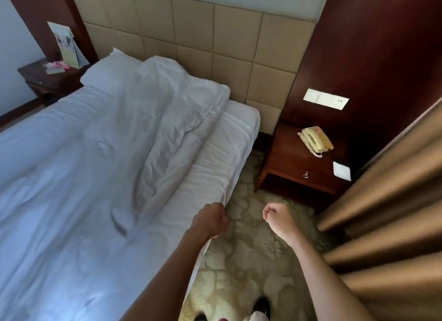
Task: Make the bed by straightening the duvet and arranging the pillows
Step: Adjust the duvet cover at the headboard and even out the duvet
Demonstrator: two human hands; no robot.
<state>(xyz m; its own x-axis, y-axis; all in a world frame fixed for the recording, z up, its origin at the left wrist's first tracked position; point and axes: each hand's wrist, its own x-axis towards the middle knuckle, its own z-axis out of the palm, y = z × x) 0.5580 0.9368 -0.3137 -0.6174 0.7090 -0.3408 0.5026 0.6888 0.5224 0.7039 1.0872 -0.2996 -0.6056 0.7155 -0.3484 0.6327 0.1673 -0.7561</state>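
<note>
Here the left hand (211,219) curls its fingers at the bed's near edge (whether they pinch the sheet is unclear), likely to tug; the right hand (277,215) hangs fisted, empty. The duvet (167,119) lies bunched beside the pillow (107,69).

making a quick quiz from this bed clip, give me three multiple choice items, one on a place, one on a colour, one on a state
1. Where is the telephone?
A. on the nightstand by the curtain
B. on the bed
C. on the floor

2. What colour is the duvet?
A. brown
B. white
C. green

3. How is the right hand?
A. flat on the pillow
B. gripping the curtain
C. curled in a fist, holding nothing

Answers: 1 A, it rests on the nightstand; 2 B, plain white cloth; 3 C, fingers curled over the carpet.
</note>
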